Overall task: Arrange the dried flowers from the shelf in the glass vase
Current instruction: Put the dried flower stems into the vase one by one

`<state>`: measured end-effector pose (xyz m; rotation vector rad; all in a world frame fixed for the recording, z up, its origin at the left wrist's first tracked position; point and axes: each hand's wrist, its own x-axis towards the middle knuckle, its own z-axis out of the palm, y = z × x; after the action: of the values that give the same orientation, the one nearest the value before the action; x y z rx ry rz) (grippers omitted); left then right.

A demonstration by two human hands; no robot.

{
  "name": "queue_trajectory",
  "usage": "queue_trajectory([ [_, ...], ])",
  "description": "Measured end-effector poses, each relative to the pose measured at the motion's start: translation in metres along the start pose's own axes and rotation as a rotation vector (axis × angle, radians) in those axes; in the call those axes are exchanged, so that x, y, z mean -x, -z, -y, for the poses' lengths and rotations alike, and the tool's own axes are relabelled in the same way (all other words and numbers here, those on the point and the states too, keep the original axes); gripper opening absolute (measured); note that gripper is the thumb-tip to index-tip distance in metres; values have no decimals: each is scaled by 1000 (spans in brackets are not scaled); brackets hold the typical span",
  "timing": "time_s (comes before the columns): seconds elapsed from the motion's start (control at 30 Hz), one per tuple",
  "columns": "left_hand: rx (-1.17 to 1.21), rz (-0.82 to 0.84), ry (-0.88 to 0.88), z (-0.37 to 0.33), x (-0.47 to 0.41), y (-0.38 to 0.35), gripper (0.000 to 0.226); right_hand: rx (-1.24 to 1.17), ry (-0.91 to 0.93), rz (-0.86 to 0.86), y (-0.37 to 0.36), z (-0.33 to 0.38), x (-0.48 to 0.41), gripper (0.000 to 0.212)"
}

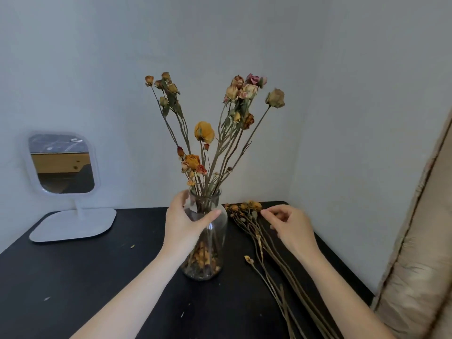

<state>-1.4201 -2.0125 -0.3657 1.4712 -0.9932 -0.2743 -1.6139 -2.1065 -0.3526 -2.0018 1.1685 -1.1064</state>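
Note:
A clear glass vase (210,253) stands on the black shelf top (73,277), with loose petals at its bottom. Several dried flowers (208,133) with long stems stand in it, fanning left and right. My left hand (186,221) grips the vase around its neck and shoulder. To the right of the vase a bunch of dried flowers (259,236) lies flat, yellow heads toward the wall. Just above this bunch hovers my right hand (288,226), fingers curled and slightly apart, with nothing visibly held.
A white standing mirror (64,165) sits at the back left on its flat base. A beige cushioned surface (415,265) borders the right edge. Grey walls meet in a corner behind the vase. Small petal crumbs dot the shelf top.

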Motion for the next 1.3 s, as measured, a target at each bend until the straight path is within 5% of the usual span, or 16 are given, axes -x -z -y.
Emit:
queue_trajectory([
  [0.07, -51, -143, 13, 6, 16, -2, 80, 36, -74, -8, 5, -24, -1, 5],
  [0.13, -134, -230, -105, 10, 36, -4, 65, 67, -156, 8, 9, -47, -1, 10],
  [0.3, -287, 35, -313, 20, 79, -27, 28, 180, -309, 127, 14, -88, 2, 10],
  [0.47, -434, 324, -109, 26, 87, -66, 15, 284, -400, 279, 15, -105, 4, 14],
  [0.8, -572, 376, 129, 40, 71, -108, 16, 334, -453, 420, 6, -106, 0, 20],
  [1.3, -600, 451, 169, 17, 45, -159, 26, 259, -300, 126, 24, -104, -3, 5],
])
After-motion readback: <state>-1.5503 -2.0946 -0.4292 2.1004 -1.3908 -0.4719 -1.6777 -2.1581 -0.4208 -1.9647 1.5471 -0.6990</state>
